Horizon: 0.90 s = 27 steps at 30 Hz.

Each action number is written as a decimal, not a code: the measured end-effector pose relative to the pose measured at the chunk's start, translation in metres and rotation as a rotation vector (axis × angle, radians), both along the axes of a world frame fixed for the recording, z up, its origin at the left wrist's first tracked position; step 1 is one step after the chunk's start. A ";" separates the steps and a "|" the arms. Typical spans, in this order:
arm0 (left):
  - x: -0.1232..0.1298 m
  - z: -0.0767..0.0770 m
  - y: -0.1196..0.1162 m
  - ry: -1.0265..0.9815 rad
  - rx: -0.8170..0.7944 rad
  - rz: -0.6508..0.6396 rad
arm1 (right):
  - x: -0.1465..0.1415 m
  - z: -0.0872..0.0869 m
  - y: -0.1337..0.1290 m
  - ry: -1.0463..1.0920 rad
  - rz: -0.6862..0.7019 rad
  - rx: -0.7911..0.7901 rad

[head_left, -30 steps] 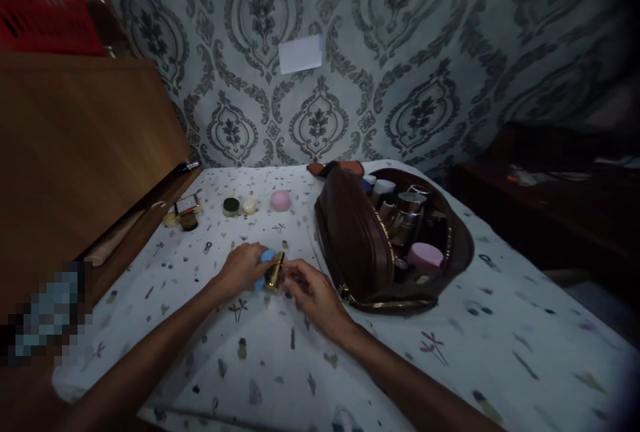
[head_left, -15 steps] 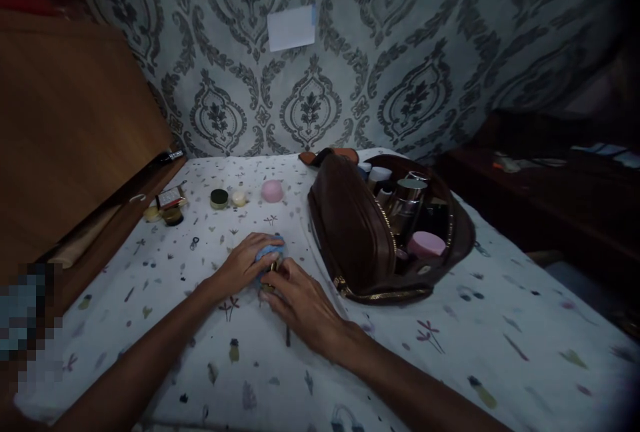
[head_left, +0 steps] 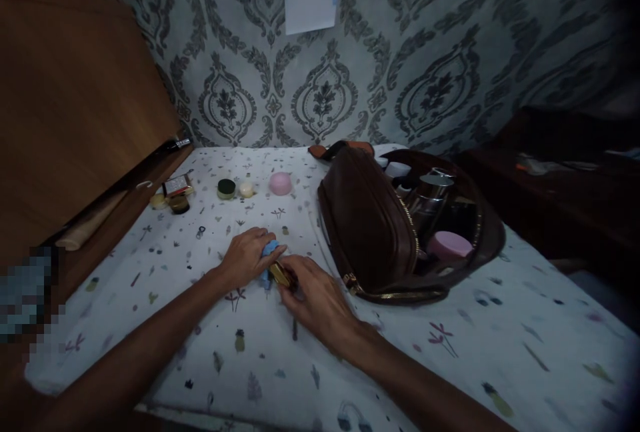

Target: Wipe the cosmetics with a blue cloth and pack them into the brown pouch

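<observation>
My left hand [head_left: 246,257] is closed on a crumpled blue cloth [head_left: 271,247], just above the patterned sheet. Between the fingers of my right hand [head_left: 316,297] is a small shiny gold object [head_left: 280,275], tilted, with its darker end mostly covered by the fingers; its exact kind I cannot make out. The gold object is right against the cloth, so the two hands nearly meet. To the right of them stands a brown bag [head_left: 357,225], unzipped, holding several bottles and a pink-lidded container [head_left: 451,245].
Farther back on the sheet [head_left: 260,359] sit a dark-lidded jar [head_left: 227,188], a small cream-coloured jar [head_left: 247,189] and a pink jar [head_left: 281,183]. A compact [head_left: 177,185] and small pots lie by the wooden board [head_left: 80,99] on the left. Patterned wall behind.
The gold object has tilted and shows more beside the cloth, as my right hand has turned and drawn slightly right. The whole view has shifted a little.
</observation>
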<state>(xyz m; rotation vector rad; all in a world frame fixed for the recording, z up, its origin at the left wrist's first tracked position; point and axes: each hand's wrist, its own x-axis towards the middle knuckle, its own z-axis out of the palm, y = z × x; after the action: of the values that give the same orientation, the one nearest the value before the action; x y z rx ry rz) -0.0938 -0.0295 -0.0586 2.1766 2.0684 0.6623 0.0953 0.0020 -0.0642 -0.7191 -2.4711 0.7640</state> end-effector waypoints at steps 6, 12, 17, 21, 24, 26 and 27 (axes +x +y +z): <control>0.000 0.010 -0.002 -0.306 -0.042 0.069 | 0.003 0.003 0.003 0.089 0.031 -0.103; -0.002 0.010 -0.003 -0.705 -0.083 0.150 | 0.007 -0.002 0.008 0.132 0.054 -0.172; -0.002 0.011 -0.007 -0.798 -0.101 0.109 | 0.006 -0.006 0.010 0.159 0.065 -0.130; -0.001 0.015 -0.009 -0.737 -0.084 -0.066 | 0.005 0.004 0.010 0.044 0.051 -0.141; 0.000 0.017 -0.010 -0.661 -0.073 -0.135 | 0.005 0.011 0.010 -0.021 0.065 -0.155; 0.001 0.017 -0.010 -0.606 -0.063 -0.125 | 0.006 0.012 0.010 -0.016 0.070 -0.167; 0.002 0.017 -0.010 -0.581 -0.060 -0.111 | 0.006 0.011 0.011 -0.004 0.075 -0.176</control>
<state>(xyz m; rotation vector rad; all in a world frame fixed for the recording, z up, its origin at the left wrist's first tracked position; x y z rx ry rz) -0.0918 -0.0399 -0.0413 1.7644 1.6305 1.0494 0.1017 0.0131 -0.0531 -0.6927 -2.4685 1.0193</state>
